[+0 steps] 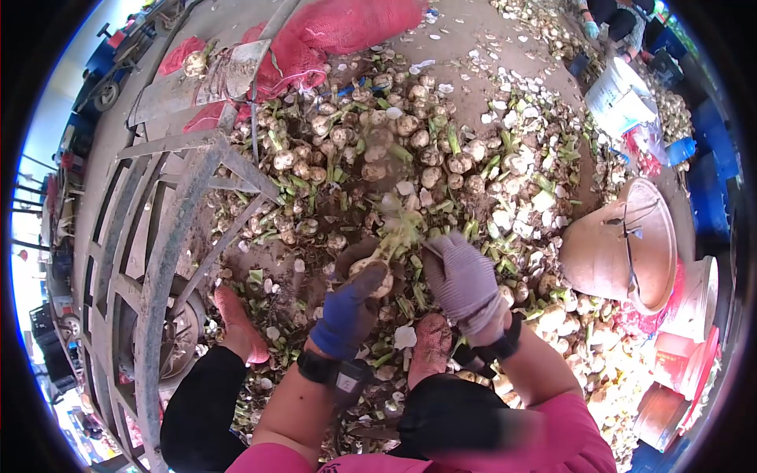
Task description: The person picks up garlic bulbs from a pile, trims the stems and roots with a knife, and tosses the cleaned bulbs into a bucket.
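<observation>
My left hand (351, 306), in a blue glove with dark, soiled fingers, is closed around a pale round root vegetable (377, 285). Its blurred green stalks (398, 229) point up and away from me. Just right of it is my right hand (465, 280), in a pale ribbed knit glove, its fingers curled closed beside the stalks. A thin edge shows by those fingertips, too small to name. Beyond both hands lies a heap of similar dirt-marked root vegetables (406, 124), many with cut green stalks. Pale trimmings and leaf scraps cover the ground around my feet.
A rusty metal cart frame (169, 229) stands close on my left. Red mesh sacks (347, 27) lie at the far side. To my right are a tan tub (607, 244), a white bucket (619, 94) and red buckets (680, 364). Another person (619, 24) is at the upper right.
</observation>
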### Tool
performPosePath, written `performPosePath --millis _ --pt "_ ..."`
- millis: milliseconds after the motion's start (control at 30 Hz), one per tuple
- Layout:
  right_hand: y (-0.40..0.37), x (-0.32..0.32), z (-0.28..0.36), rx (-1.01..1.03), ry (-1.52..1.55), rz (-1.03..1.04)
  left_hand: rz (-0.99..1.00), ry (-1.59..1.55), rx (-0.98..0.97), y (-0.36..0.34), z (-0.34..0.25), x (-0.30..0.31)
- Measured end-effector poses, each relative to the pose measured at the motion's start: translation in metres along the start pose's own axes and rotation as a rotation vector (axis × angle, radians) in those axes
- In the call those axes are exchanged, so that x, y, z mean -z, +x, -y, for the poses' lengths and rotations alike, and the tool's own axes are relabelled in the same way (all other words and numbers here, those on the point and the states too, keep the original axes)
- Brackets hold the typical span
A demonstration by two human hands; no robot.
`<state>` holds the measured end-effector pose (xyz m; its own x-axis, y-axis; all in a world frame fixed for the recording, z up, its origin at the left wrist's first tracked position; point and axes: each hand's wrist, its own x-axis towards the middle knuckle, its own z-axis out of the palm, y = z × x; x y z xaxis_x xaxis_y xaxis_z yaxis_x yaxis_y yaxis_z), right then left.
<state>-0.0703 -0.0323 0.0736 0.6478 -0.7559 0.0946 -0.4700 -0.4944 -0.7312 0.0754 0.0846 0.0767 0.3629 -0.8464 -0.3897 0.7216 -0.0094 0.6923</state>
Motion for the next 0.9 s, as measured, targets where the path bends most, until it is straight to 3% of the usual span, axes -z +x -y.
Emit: performPosePath --millis 67,133,200,233,300,333,367,400,467,500,533,600,667,733,767,900 --pt "-0.013 -0.020 -0.047 -0.296 -0.198 0.427 0.021 0.050 -0.029 0.000 0.008 0.017" --pt "-0.042 -0.029 -0.077 -0.508 -0.062 0.350 0.055 0.089 -0.060 -0.003 0.017 0.031" --pt "-0.054 -0.022 -0.067 -0.293 0.112 -0.001 -0.038 0.279 0.025 0.019 0.050 0.061" --pt "-0.053 -0.017 -0.064 -0.309 0.125 -0.048 -0.096 0.382 0.080 0.015 0.061 0.075" --pt "-0.030 0.008 -0.048 -0.299 0.085 0.012 0.441 0.662 -0.028 -0.025 0.097 0.056" --pt "-0.019 0.016 -0.046 -0.417 0.108 -0.001 0.569 0.892 0.150 -0.051 0.085 0.034" --pt "-0.016 0.027 -0.026 -0.537 0.246 -0.080 0.487 0.904 0.150 -0.055 0.086 0.042" --pt "-0.020 0.021 -0.050 -0.467 0.315 -0.181 0.416 0.921 0.147 -0.052 0.085 0.053" --pt "-0.025 0.013 -0.070 -0.332 0.241 -0.192 -0.041 1.286 -0.171 -0.035 0.082 0.114" --pt "-0.024 0.010 -0.062 -0.563 0.365 -0.109 0.008 1.635 -0.283 -0.037 0.067 0.129" --pt "-0.028 -0.001 -0.063 -0.621 0.414 -0.049 0.064 1.980 -0.404 -0.040 0.057 0.138" --pt "-0.035 -0.023 -0.065 -0.755 0.278 0.105 -0.036 1.518 -0.130 -0.044 0.126 0.223" --pt "-0.048 -0.055 -0.074 -0.684 0.386 0.207 -0.166 1.316 0.043 -0.045 0.129 0.219" --pt "-0.056 -0.075 -0.080 -0.508 0.346 0.248 -0.334 1.370 0.122 -0.035 0.113 0.190" --pt "-0.058 -0.080 -0.077 -0.418 0.324 0.272 -0.296 1.313 0.149 -0.023 0.108 0.196" --pt "-0.044 -0.083 -0.052 -0.568 0.545 0.254 0.029 0.929 -0.202 -0.005 0.073 0.158"
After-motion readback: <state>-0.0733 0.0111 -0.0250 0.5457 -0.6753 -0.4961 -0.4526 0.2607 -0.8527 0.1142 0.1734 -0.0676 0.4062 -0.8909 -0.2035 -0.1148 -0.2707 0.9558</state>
